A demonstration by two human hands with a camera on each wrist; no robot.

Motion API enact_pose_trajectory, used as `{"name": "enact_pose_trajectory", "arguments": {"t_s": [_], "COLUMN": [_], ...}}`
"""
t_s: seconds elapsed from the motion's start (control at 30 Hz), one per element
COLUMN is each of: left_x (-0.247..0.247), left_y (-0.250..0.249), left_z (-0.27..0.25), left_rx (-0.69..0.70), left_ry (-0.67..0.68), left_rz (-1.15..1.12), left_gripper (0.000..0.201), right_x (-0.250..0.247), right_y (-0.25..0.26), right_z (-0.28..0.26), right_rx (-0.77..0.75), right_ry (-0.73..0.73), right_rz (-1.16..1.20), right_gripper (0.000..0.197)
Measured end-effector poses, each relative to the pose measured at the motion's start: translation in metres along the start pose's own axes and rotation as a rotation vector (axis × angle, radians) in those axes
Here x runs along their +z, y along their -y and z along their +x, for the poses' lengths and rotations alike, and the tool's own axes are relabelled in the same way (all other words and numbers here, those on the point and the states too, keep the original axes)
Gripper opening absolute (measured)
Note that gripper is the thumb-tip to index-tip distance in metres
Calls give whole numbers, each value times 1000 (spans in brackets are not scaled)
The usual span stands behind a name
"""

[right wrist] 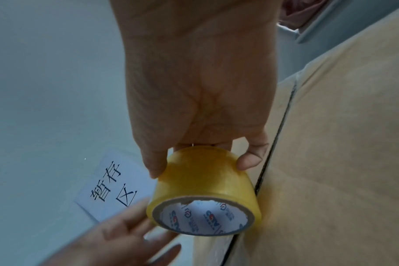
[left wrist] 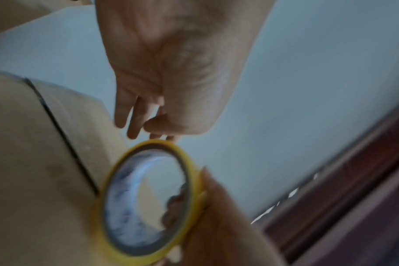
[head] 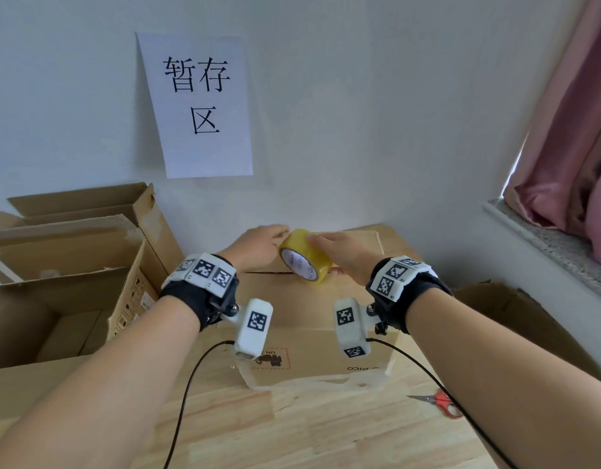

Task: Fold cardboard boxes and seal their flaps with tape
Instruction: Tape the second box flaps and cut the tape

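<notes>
A pale wooden bench (head: 326, 431) carries a brown cardboard box (head: 326, 302) with its top flaps folded down, a dark seam running between them; "PICO" is printed upside down on its near face. To the left stand open corrugated boxes (head: 72, 252) with ragged flaps. On the far wall hangs a white paper sheet (head: 204, 106) reading "暂存区". On the box top, at the seam, a roll of glossy yellow tape (head: 305, 260) stands on edge, its white core printed in blue and red. The right hand (head: 346, 255) grips the roll, thumb and fingers curled round it. The left hand (head: 258, 247) has loose fingers touching the roll's far rim. Red-handled scissors (head: 441, 402) lie near right.
</notes>
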State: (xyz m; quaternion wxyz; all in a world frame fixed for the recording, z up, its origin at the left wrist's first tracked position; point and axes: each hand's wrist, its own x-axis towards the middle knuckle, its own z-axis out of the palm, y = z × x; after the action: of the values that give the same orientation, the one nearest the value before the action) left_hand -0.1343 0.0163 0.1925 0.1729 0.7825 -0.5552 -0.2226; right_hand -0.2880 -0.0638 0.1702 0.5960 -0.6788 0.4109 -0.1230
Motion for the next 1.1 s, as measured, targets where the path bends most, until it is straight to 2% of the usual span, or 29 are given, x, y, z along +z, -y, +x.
{"name": "enact_pose_trajectory", "arguments": {"t_s": [0.1, 0.2, 0.33, 0.53, 0.63, 0.73, 1.0, 1.1], "left_x": [-12, -10, -7, -18, -15, -14, -7, -7], "left_y": [-10, -16, -25, -25, -18, -20, -31, -28], "left_z": [-1, 0, 2, 2, 3, 3, 2, 0], "left_rx": [33, 15, -57, -227, -235, -228, -212, -244], "left_ry": [63, 131, 81, 234, 278, 257, 212, 150], "left_rz": [-273, -253, -297, -536, -512, -435, -411, -440], "left_gripper": [44, 32, 26, 24, 15, 8, 18, 28], "right_x": [3, 3, 1, -1, 2, 3, 6, 7], "right_y": [4, 4, 5, 8, 3, 1, 4, 6], "right_z": [4, 7, 7, 12, 10, 11, 4, 4], "right_rx": [-23, 1, -12, -134, -135, -152, -126, -91], "right_ry": [9, -36, -74, -82, -63, -63, -68, -122], "right_rz": [-78, -67, -137, -296, -347, -374, -393, -338], "right_gripper": [45, 53, 57, 53, 52, 50, 45, 26]}}
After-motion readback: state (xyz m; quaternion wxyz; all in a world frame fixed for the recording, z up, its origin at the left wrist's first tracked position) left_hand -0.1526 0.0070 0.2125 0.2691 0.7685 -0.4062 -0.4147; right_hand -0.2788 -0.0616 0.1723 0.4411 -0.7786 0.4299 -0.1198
